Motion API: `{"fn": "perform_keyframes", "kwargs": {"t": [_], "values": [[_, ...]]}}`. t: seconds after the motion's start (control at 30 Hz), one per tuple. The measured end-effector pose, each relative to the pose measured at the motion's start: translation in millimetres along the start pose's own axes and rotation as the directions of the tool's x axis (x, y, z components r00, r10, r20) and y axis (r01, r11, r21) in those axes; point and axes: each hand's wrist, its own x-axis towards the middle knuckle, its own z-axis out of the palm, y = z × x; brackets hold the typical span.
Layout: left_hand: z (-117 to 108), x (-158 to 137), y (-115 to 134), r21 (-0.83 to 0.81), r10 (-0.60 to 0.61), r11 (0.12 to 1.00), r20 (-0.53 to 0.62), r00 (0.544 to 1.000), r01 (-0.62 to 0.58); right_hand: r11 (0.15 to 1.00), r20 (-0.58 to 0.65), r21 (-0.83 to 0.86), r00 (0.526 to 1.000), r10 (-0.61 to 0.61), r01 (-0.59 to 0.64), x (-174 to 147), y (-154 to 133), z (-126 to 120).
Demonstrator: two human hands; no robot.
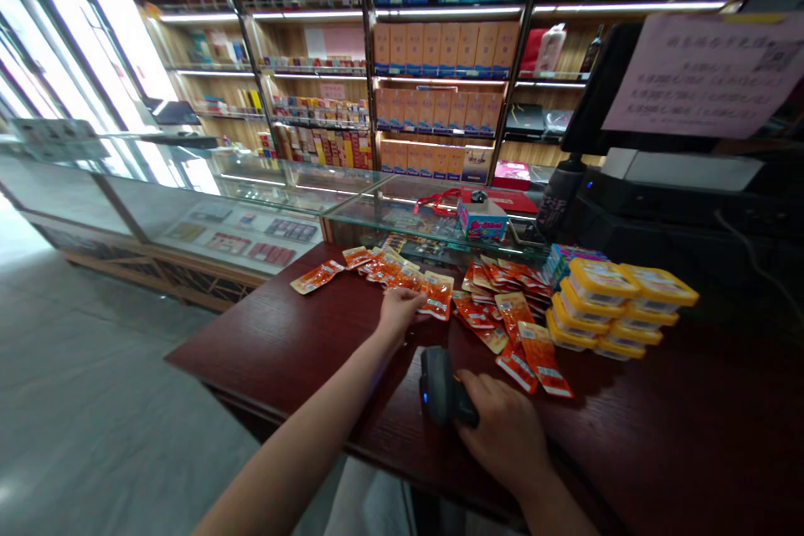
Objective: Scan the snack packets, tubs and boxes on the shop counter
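My right hand (502, 427) is closed around the handle of a black barcode scanner (438, 385), whose side shows a small blue light. My left hand (400, 311) reaches over the dark wooden counter (264, 343), fingers pinched at the edge of an orange snack packet (438, 295). Left of that hand lies a spread row of similar orange packets (377, 265), one of them apart at the far left (317, 276). To the right sits a looser heap of orange packets (502, 289), with several overlapping toward me.
Yellow-lidded plastic tubs (596, 280) are stacked right of the heap. Behind stand a colourful small box (482, 220) and a glass display case (352, 205). A monitor (594, 100) carrying a pink paper sign (703, 75) rises at right. Shelves (440, 12) of boxes line the back wall.
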Motion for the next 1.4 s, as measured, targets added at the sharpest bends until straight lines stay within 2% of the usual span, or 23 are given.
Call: {"fn": "perform_keyframes", "kwargs": {"t": [0.1,0.2,0.27,0.37,0.5,0.6,0.67,0.73,0.77,0.83,0.87,0.9,0.97,1.07,1.13,1.23,1.3,1.4], "values": [[23,-5,4,-0.02,-0.154,0.987,0.136,0.979,0.158,1.0,0.01,-0.006,1.0,0.011,-0.011,1,1,0],[38,-6,5,0.116,-0.269,0.962,0.265,0.926,0.246,1.0,0.015,-0.013,1.0,0.02,-0.02,1,1,0],[42,-2,2,0.25,-0.275,0.946,0.277,0.921,0.207,1.0,0.015,-0.007,1.0,0.018,-0.018,2,2,-1],[44,6,-3,0.43,-0.22,0.897,0.241,0.945,0.1,1.0,0.01,0.007,1.0,0.007,-0.008,2,3,-2],[49,13,-10,0.477,-0.139,0.879,0.232,0.963,0.012,1.0,0.001,0.009,1.0,0.006,-0.006,2,4,-1],[48,14,-11,0.554,-0.077,0.826,0.286,0.955,-0.099,1.0,-0.001,0.013,1.0,0.009,-0.009,2,4,0],[42,14,-7,0.649,0.006,0.729,0.311,0.95,-0.217,1.0,-0.003,0.012,1.0,0.007,-0.007,2,4,0],[32,15,-1,0.775,0.145,0.558,0.261,0.954,-0.297,1.0,-0.006,0.01,1.0,0.004,-0.004,2,4,0],[25,16,2,0.842,0.231,0.449,0.213,0.949,-0.299,1.0,-0.008,0.012,1.0,0.001,-0.001,2,4,0],[12,18,9,0.947,0.379,0.245,0.105,0.92,-0.209,1.0,-0.014,0.025,1.0,-0.006,0.007,1,5,1],[7,20,12,0.975,0.422,0.171,0.056,0.905,-0.141,0.999,-0.018,0.031,1.0,-0.011,0.012,1,6,1],[1,21,15,0.99,0.436,0.122,0.013,0.9,-0.073,0.999,-0.022,0.036,1.0,-0.014,0.015,1,7,1],[-7,24,18,0.997,0.403,0.08,-0.053,0.914,0.023,0.999,-0.026,0.042,1.0,-0.017,0.018,1,8,2],[-16,27,22,0.995,0.346,0.078,-0.086,0.934,0.062,0.999,-0.028,0.049,1.0,-0.01,0.011,2,9,1],[-22,28,25,0.989,0.313,0.117,-0.121,0.942,0.089,0.999,-0.027,0.049,1.0,-0.003,0.005,2,8,0],[-33,27,26,0.959,0.203,0.25,-0.184,0.962,0.131,0.999,-0.032,0.038,0.999,-0.001,0.002,3,8,0],[-42,26,22,0.926,0.151,0.362,-0.173,0.973,0.108,1.0,-0.035,0.027,0.999,-0.001,0.002,2,7,1],[-55,23,11,0.863,0.221,0.506,-0.135,0.966,0.005,1.0,-0.039,0.008,0.999,-0.001,0.001,1,7,3]]}}
